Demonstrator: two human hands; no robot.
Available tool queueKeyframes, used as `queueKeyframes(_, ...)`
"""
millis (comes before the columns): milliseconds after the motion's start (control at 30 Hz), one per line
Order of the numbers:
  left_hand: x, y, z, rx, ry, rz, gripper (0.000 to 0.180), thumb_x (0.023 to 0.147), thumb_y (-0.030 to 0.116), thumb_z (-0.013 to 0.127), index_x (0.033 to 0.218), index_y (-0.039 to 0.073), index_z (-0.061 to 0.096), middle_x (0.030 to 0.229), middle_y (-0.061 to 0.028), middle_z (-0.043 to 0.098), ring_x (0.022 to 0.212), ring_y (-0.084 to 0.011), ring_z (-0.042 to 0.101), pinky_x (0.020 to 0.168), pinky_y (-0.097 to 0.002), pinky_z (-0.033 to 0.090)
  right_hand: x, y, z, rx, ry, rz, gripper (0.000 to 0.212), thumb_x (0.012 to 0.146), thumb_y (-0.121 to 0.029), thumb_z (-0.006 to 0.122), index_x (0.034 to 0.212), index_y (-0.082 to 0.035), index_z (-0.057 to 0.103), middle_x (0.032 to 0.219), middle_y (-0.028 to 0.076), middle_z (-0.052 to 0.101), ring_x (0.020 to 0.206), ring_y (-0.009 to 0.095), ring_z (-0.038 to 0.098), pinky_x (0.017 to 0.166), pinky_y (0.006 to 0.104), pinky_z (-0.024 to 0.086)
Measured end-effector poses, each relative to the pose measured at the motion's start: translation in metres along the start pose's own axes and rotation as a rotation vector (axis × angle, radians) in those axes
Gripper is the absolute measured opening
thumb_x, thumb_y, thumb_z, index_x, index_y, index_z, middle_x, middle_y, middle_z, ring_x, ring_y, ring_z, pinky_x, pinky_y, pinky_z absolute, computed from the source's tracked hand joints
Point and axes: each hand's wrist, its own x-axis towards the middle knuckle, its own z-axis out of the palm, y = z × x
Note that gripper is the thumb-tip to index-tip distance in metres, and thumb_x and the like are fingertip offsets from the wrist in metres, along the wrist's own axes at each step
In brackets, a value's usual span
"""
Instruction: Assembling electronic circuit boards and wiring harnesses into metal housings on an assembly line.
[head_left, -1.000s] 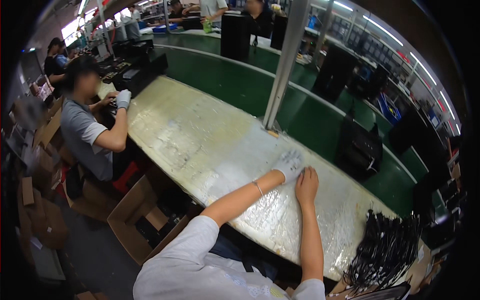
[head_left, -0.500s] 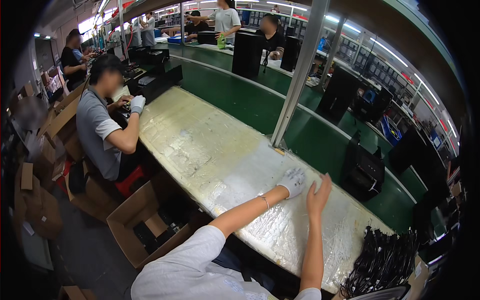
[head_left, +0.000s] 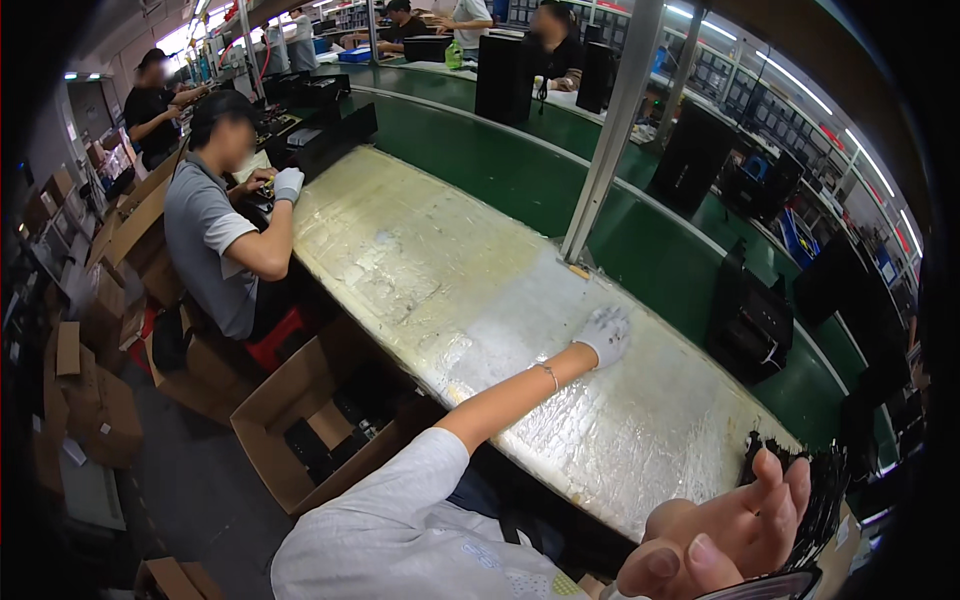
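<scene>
My left hand (head_left: 606, 336), in a white glove smudged grey on the fingers, lies palm down on the worktable (head_left: 420, 290), fingers stretched out and nothing held. The tabletop is pale and covered with wrinkled clear film. My right hand (head_left: 735, 525) is bare and raised close to the camera at the lower right. Its palm shows, and its fingers are loosely bent and apart with nothing in them. Behind it, a heap of black cables (head_left: 825, 485) sits at the table's right end, partly hidden by the hand.
A green conveyor (head_left: 460, 170) runs along the table's far side, carrying a black box-shaped unit (head_left: 750, 315). A metal post (head_left: 615, 140) rises at the far edge. Left sits a co-worker (head_left: 215, 230) handling small parts. An open carton (head_left: 270, 440) with black parts stands below.
My right hand has moved from above the table down and right, up close to the camera. My left hand stays on the table. The whole view has shifted slightly.
</scene>
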Motion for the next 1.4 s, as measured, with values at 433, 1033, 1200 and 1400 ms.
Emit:
queueKeyframes(433,0.0,0.005,-0.001,-0.021,-0.009,-0.01,0.049,0.097,0.035,0.034,0.138,0.01,0.047,0.152,-0.0105,0.034,0.143,-0.0278,0.022,0.117,-0.043,0.014,0.028,0.019,-0.006,0.118,-0.144,-0.257,0.027,0.09,-0.008,0.046,0.115,-0.001,0.054,0.139,0.031,0.031,0.134,0.046,0.032,0.099,0.0454,0.047)
queueKeyframes(1033,0.002,0.007,-0.005,0.058,-0.06,-0.038,0.061,0.096,0.039,0.031,0.148,0.007,0.03,0.157,-0.0153,0.021,0.146,-0.0318,0.014,0.117,-0.0444,0.008,-0.038,0.106,0.129,0.005,0.146,0.417,0.034,0.094,-0.013,0.053,0.121,0.008,0.049,0.126,0.027,0.051,0.117,0.032,0.053,0.095,0.0369,0.046)
queueKeyframes(1200,0.009,0.016,-0.012,0.057,-0.075,-0.063,0.065,0.095,0.04,0.031,0.149,0.005,0.025,0.157,-0.0169,0.019,0.146,-0.032,0.013,0.118,-0.0445,0.006,-0.164,0.199,0.221,-0.355,-0.082,0.63,0.044,0.092,-0.009,0.054,0.131,0.007,0.041,0.135,0.032,0.039,0.124,0.044,0.043,0.104,0.0451,0.038)
queueKeyframes(1400,0.02,0.011,-0.012,0.023,-0.042,-0.074,0.065,0.095,0.041,0.033,0.147,0.002,0.029,0.156,-0.0187,0.02,0.146,-0.0332,0.013,0.118,-0.0449,0.007,-0.244,0.228,0.244,-0.372,-0.228,0.844,0.046,0.094,-0.015,0.052,0.131,0.009,0.041,0.14,0.035,0.035,0.128,0.047,0.038,0.106,0.0486,0.034)
